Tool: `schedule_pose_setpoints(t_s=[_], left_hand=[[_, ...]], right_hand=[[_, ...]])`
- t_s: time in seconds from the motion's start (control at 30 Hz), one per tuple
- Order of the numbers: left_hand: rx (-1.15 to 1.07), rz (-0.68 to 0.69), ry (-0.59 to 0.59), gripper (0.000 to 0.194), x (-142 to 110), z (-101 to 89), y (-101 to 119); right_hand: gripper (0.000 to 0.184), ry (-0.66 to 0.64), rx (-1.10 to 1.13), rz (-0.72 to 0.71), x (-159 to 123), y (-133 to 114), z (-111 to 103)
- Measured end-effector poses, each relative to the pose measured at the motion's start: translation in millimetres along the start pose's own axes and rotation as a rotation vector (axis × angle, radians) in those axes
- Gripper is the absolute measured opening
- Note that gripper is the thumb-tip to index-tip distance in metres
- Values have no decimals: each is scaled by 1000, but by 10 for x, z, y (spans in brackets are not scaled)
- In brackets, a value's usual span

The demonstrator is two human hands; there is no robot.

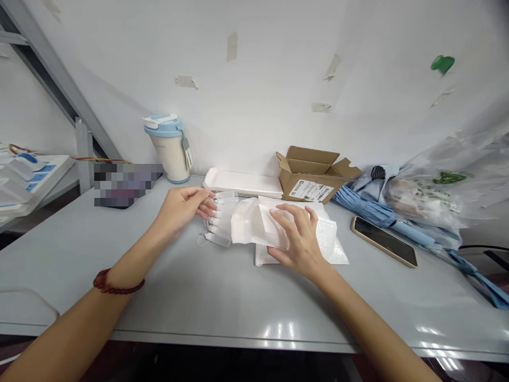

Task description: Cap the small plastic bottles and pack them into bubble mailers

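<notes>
My left hand (189, 203) is closed, its fingertips together at the narrow ends of several small translucent white pieces (220, 228) with thin loops. They lie side by side in a row on the grey table. Whether one is pinched in the fingers is hidden. My right hand (298, 236) holds a white padded mailer (254, 225) between thumb and fingers, its left end raised and bent near the row. Beneath that hand lie more white padded mailers (330, 244), flat on the table and partly covered.
Behind the hands are a stack of white envelopes (246, 183) and an open cardboard box (310, 178). A tumbler (170, 151) stands back left. On the right lie a phone (384, 241), a folded blue umbrella (366, 207) and a clear plastic bag (433, 185). A white wall closes off the back.
</notes>
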State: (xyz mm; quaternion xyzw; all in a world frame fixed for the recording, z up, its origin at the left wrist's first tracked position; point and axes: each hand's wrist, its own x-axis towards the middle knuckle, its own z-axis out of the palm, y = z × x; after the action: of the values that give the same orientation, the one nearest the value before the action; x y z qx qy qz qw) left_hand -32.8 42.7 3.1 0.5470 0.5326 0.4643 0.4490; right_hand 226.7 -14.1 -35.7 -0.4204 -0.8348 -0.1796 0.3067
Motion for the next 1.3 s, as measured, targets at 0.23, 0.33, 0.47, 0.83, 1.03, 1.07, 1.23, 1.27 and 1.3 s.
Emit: schedule_pose_setpoints(t_s=[0.23,0.33,0.47,0.83,1.03,1.07,1.23,1.27,1.3], left_hand=[[244,18,-24,17,32,-163,74],[347,-8,-118,16,56,-225,68],[451,-31,-237,20,73,-268,47],[534,-155,-396,23,109,-249,17],[372,-69,-449,17,111,-290,5],[332,-44,-459,16,103,-298,14],[243,35,-462,15,66,-327,49],[225,53,-451,15,63,-332,49],[203,70,-437,14,61,-336,48]], right_hand=[[58,-75,20,73,-3,58,49],[60,-96,28,91,-1,69,52],[59,-87,33,95,2,66,49],[66,-112,27,102,-7,74,66],[70,-147,25,112,0,66,61],[72,-155,24,112,2,64,60],[76,-179,6,122,12,57,53],[77,-181,0,124,14,56,52],[77,-181,-6,123,16,56,51]])
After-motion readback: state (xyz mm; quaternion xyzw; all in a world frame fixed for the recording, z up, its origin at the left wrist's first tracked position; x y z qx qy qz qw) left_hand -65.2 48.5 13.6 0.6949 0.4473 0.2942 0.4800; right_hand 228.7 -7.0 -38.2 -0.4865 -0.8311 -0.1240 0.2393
